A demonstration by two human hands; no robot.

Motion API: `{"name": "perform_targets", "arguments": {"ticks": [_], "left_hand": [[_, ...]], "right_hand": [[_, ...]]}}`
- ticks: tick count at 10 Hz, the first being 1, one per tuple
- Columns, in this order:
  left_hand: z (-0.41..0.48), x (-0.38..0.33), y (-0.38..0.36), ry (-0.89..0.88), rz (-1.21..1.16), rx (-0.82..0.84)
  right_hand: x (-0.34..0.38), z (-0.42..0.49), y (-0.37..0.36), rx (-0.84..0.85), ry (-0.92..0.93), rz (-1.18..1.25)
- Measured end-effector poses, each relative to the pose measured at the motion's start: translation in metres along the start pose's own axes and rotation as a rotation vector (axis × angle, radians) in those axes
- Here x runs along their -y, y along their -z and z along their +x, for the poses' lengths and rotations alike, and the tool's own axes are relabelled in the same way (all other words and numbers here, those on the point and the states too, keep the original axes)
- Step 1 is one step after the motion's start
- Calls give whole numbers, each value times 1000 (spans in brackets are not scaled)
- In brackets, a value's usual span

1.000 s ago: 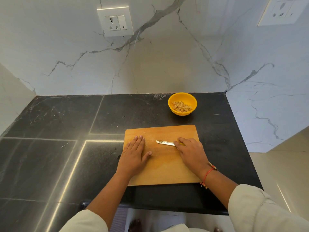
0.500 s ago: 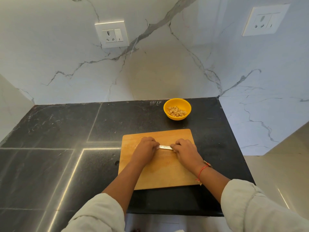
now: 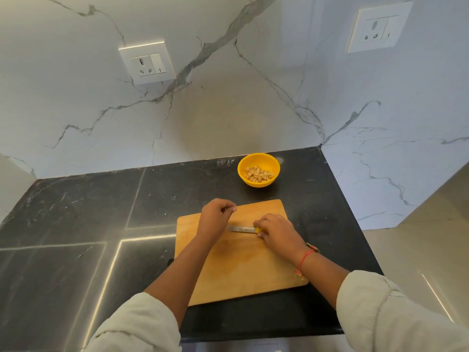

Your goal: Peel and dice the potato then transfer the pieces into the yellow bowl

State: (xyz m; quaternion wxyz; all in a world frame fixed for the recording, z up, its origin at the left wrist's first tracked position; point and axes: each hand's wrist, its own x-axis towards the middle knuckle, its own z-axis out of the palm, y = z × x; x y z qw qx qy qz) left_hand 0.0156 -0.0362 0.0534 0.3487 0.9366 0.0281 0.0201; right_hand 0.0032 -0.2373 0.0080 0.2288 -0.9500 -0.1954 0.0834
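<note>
Right hand (image 3: pixel 276 233) of mine curls round the yellow handle of the knife (image 3: pixel 241 229), the blade lying on the wooden cutting board (image 3: pixel 241 270) and pointing left. My left hand (image 3: pixel 217 217) hovers over the board's far left part with fingers curled and thumb near the fingertips. It is blurred, so I cannot tell whether it pinches anything. Diced potato pieces (image 3: pixel 258 174) sit in the yellow bowl (image 3: pixel 258 183), which stands on the black countertop (image 3: pixel 101 212) just beyond the board's far edge. Two white sockets are set in the marble wall (image 3: pixel 228 110) behind — one on the left (image 3: pixel 147 62), one on the right (image 3: pixel 379 27).
</note>
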Motion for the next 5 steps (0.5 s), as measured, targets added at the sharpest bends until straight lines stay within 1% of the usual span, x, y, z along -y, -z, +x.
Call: {"name": "perform_targets", "arguments": {"ticks": [1, 2, 3, 4, 5], "left_hand": [[17, -26, -4, -105, -52, -103], [49, -61, -15, -167, -55, -139], [70, -71, -26, -147, -38, -124], [90, -71, -38, -75, 27, -69], [97, -69, -42, -36, 99, -77]], "right_hand": [[-1, 2, 3, -10, -18, -13], [-3, 2, 7, -39, -34, -38], [-7, 1, 7, -45, -37, -45], [-9, -3, 7, -103, -32, -56], [-11, -2, 11, -144, -37, -52]]}}
